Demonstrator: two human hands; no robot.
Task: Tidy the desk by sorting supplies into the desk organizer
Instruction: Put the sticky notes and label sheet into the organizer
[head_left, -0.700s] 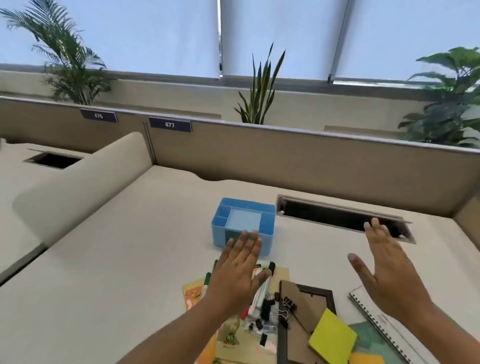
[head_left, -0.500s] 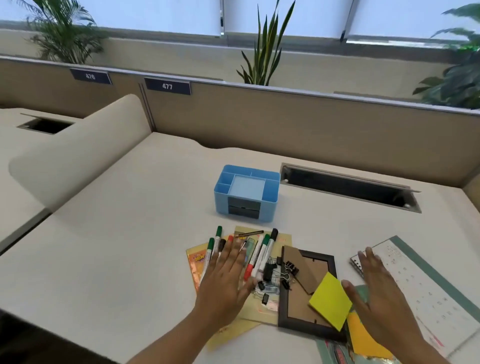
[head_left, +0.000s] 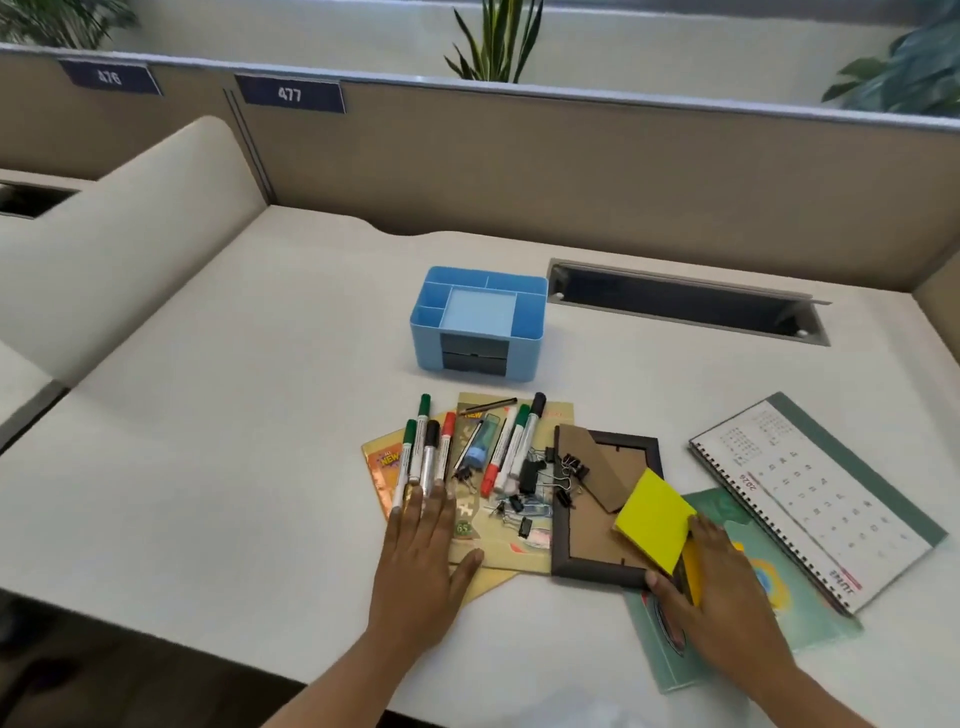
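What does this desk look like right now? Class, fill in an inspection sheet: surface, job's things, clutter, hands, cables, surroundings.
Surface: pale desk, items heaped near its front edge.
Job's things: blue organizer looks empty; markers, clips and yellow pad lie outside it.
Clutter: frame face down, calendar, booklets under the markers.
Hands: left hand flat, fingertips on markers; right hand flat beside the pad.
Cables: nothing seen; slot open.
Surroundings: partition labelled 476 and 477; plants behind.

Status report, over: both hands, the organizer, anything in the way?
Left hand flat, fingertips on markers. Right hand flat by yellow notes. Organizer beyond markers, visible compartments empty. Nothing blocks it.
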